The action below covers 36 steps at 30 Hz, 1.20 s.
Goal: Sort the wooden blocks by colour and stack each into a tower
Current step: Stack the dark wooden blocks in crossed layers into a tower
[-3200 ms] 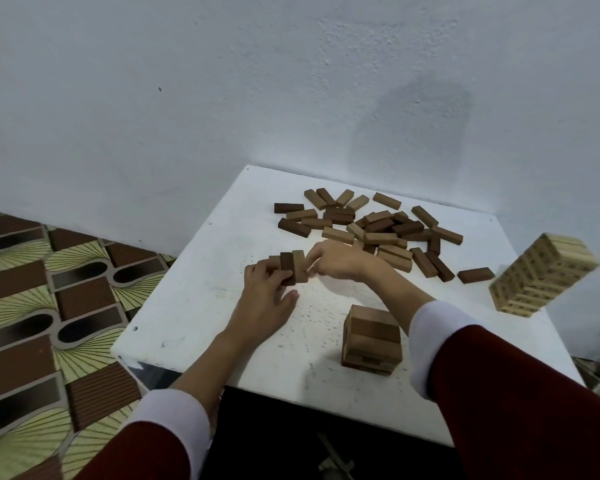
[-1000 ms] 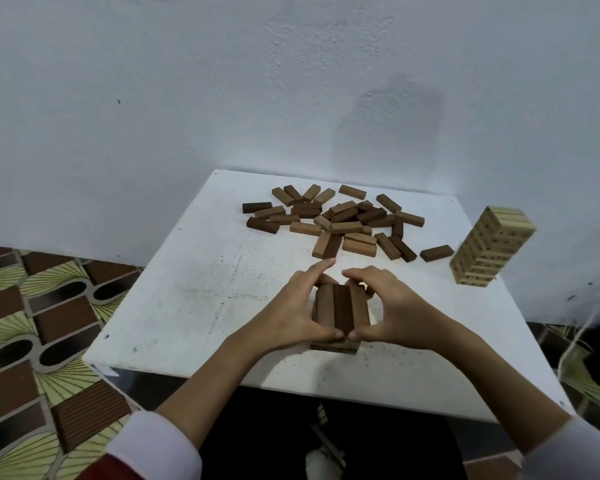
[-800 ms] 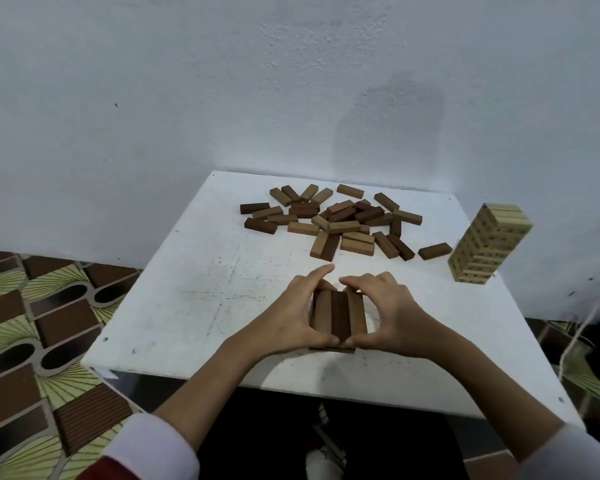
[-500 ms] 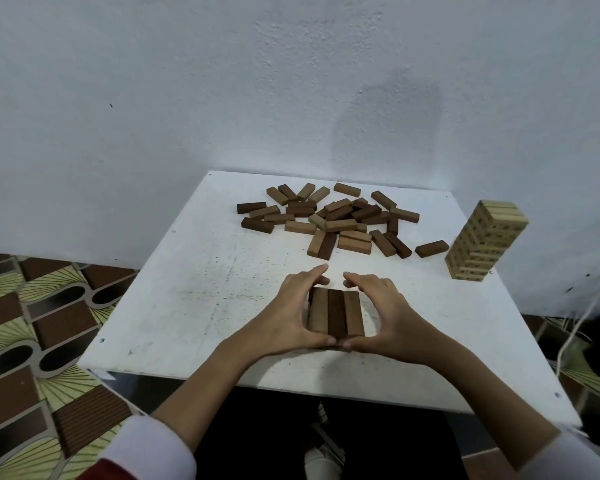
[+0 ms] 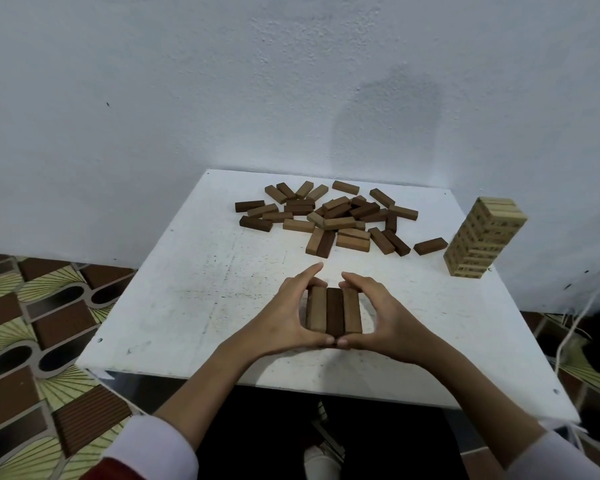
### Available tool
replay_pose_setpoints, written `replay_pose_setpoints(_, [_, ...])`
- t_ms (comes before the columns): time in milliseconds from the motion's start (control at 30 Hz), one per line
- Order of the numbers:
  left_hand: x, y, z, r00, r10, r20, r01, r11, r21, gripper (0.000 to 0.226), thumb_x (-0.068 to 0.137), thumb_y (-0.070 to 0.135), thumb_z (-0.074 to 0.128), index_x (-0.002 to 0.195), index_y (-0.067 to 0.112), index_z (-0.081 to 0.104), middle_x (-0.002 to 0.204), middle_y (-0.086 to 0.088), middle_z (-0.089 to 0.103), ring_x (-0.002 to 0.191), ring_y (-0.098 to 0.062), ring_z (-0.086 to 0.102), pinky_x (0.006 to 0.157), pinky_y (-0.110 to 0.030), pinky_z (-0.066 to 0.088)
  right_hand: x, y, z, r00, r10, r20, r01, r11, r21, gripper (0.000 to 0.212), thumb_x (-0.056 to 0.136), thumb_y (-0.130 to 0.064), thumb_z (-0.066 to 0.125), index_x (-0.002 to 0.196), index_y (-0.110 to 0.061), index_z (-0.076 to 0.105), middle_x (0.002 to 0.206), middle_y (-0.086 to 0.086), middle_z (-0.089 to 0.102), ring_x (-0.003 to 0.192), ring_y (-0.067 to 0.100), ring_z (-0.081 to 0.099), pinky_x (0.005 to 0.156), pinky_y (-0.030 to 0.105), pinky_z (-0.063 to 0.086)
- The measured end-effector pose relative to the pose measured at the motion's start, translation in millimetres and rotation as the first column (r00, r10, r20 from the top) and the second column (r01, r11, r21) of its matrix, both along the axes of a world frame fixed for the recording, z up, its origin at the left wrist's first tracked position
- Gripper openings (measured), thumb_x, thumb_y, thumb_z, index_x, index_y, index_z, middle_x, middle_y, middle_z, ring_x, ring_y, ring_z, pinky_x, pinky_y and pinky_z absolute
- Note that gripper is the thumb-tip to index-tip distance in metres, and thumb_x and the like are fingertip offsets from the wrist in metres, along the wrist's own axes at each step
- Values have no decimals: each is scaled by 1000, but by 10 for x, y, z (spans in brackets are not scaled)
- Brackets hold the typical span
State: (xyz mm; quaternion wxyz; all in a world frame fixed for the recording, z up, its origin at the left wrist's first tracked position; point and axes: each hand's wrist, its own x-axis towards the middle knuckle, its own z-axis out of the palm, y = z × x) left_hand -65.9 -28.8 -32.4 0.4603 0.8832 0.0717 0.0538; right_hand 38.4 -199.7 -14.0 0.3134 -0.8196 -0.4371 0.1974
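Two hands frame the short brown stack (image 5: 334, 312) at 6 o'clock on the white table (image 5: 174, 299), near its front edge. Left hand (image 5: 284, 320) cups the stack's left side, right hand (image 5: 385, 318) the right side. Fingers curl round the far end, thumbs meet at the near end, so both hands hold the stack between them. Left index finger sticks out straight toward 12 o'clock, off the wood.

Top layer of the stack: three blocks side by side, long axes running 12 to 6. Outer two are light brown, middle one dark brown. Lower layers mostly hidden by the hands; count cannot be told.

Loose pile of blocks (image 5: 329, 216) sits at 12 o'clock from the stack, toward the far edge, well apart from the hands. Mix of light and dark brown, lying flat at all angles, some overlapping in the middle. One dark block (image 5: 430, 246) lies alone at the pile's 4 o'clock side, between the pile and the pale tower.

Pale tower (image 5: 484, 242) stands upright at 2 o'clock near the right edge of the table, many layers tall, yellowish wood, apart from everything else.

White cuffs with dark red sleeves show at both wrists, bottom of view. Patterned floor (image 5: 32, 341) at 9 o'clock, plain white wall (image 5: 187, 98) behind the table.
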Motion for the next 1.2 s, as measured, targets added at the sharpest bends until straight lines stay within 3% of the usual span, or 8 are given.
replay_pose_setpoints(300, [35, 7, -33, 1000, 27, -7, -27, 999, -18, 102, 59, 41, 80, 137, 49, 15, 127, 8, 45, 124, -8, 40, 106, -28, 32, 22, 18, -22, 1000, -22, -21, 23, 1000, 14, 91, 71, -39, 77, 144, -28, 24, 151, -7, 28, 136, 12, 27, 101, 20, 25])
replay_pose_setpoints(500, [53, -7, -36, 999, 40, -15, -41, 998, -49, 102, 57, 45, 77, 140, 47, 17, 129, 5, 44, 126, -11, 39, 109, -31, 32, 47, 43, -52, 999, -20, -40, 22, 999, 33, 90, 71, -39, 78, 143, -29, 24, 150, -6, 28, 127, 2, 26, 102, 22, 26])
replay_pose_setpoints(733, [0, -38, -40, 999, 40, -7, -40, 979, -199, 104, 55, 64, 73, 141, 44, 17, 145, 15, 34, 135, -3, 28, 106, -19, 23, 24, 39, -79, 992, -43, -118, 52, 996, 72, 96, 64, -55, 67, 144, -31, 21, 148, -12, 27, 129, 1, 26, 103, 23, 26])
replay_pose_setpoints(833, [-68, -167, -30, 992, 119, -28, -116, 841, -528, 97, 59, 87, 47, 141, 40, 25, 150, 18, 25, 137, -2, 20, 104, -21, 24, -97, 73, -158, 929, -171, -329, 242, 952, 190, 76, 77, -62, 39, 145, -33, 19, 152, -13, 21, 137, 7, 21, 111, 33, 22])
replay_pose_setpoints(900, [-82, -267, -50, 979, 195, -59, -177, 672, -719, 73, 80, 78, 29, 141, 37, 28, 149, 16, 28, 134, -1, 26, 100, -18, 27, -206, 118, -275, 846, -216, -487, 385, 880, 278, 70, 81, -63, 19, 145, -34, 20, 154, -11, 20, 141, 8, 20, 114, 35, 17])
replay_pose_setpoints(967, [-94, -345, -99, 977, 210, -44, -165, 604, -780, 63, 91, 62, 11, 144, 32, 26, 136, 20, 40, 121, 3, 40, 96, -18, 33, -331, 155, -386, 784, -218, -581, 473, 815, 334, 70, 85, -67, 13, 145, -34, 22, 154, -11, 23, 136, 1, 27, 112, 26, 19])
replay_pose_setpoints(1067, [-55, -429, -226, 963, 269, -32, -190, 588, -787, 86, 74, 79, 26, 145, 30, 27, 132, 18, 47, 130, -4, 41, 93, -18, 42, -457, 185, -495, 748, -216, -628, 527, 769, 362, 73, 85, -70, 14, 147, -31, 22, 152, -11, 26, 122, -18, 33, 96, 4, 26])
replay_pose_setpoints(1200, [-52, -478, -275, 959, 284, -9, -188, 611, -769, 122, 47, 95, 45, 148, 31, 21, 147, 9, 38, 133, -5, 38, 111, -29, 31, -508, 213, -499, 754, -213, -621, 539, 741, 401, 76, 82, -67, 17, 148, -31, 18, 154, -13, 22, 135, -6, 25, 94, -1, 26])
